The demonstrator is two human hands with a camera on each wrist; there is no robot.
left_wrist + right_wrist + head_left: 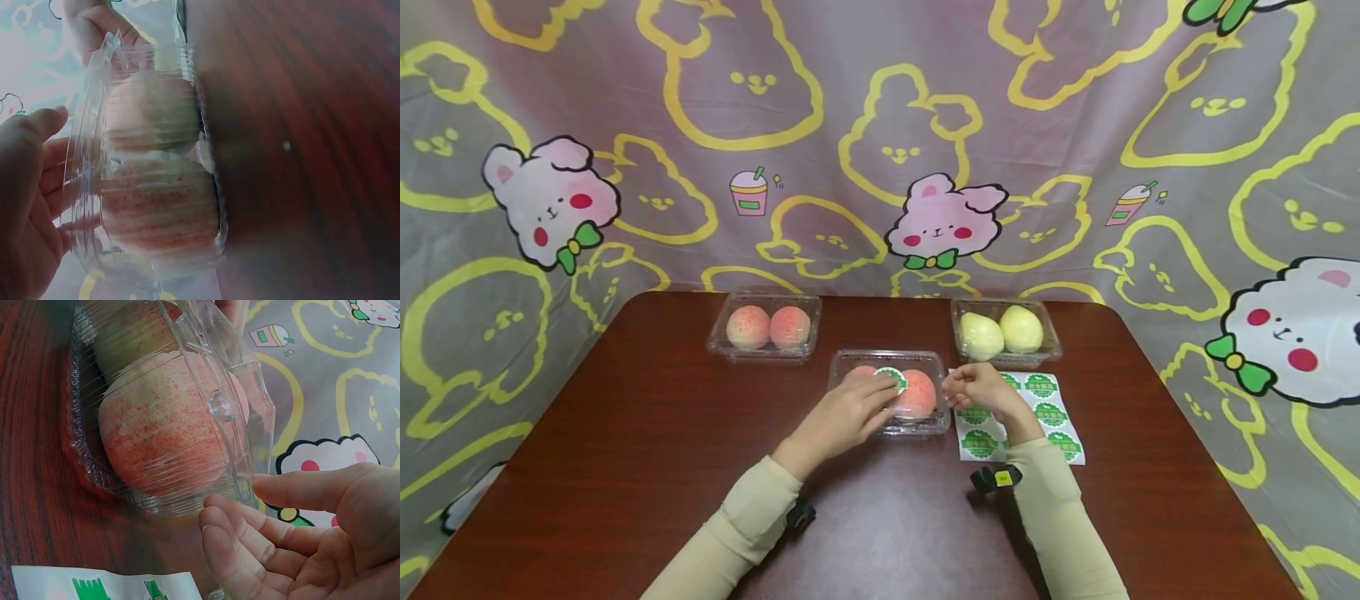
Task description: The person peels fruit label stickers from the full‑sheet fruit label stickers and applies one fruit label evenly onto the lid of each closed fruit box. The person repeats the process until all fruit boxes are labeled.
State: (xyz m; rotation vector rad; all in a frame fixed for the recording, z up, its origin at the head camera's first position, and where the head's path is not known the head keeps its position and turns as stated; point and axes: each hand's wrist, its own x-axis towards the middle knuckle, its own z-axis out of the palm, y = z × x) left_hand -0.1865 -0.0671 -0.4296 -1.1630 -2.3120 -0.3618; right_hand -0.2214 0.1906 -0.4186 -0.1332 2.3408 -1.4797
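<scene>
In the middle of the table stands a clear plastic clamshell box (pixel 889 428) with two peaches (pixel 917 395) inside. A round green-and-white sticker (pixel 891 379) lies on its lid, partly hidden by fingers. My left hand (pixel 842 412) reaches over the lid from the left, its fingertips at the sticker. My right hand (pixel 988 390) is at the box's right end. In the right wrist view, its thumb and loosely bent fingertips are right at the lid's corner, with nothing held between them. Under my right hand lies a white sheet of green round stickers (pixel 1049 414).
Behind and to the left stands another clear box of peaches (pixel 770 327). A clear box (pixel 1006 332) with two pale yellow-green pears stands at the back right. The brown table (pixel 647 467) ends at a cartoon-print curtain (pixel 850 167).
</scene>
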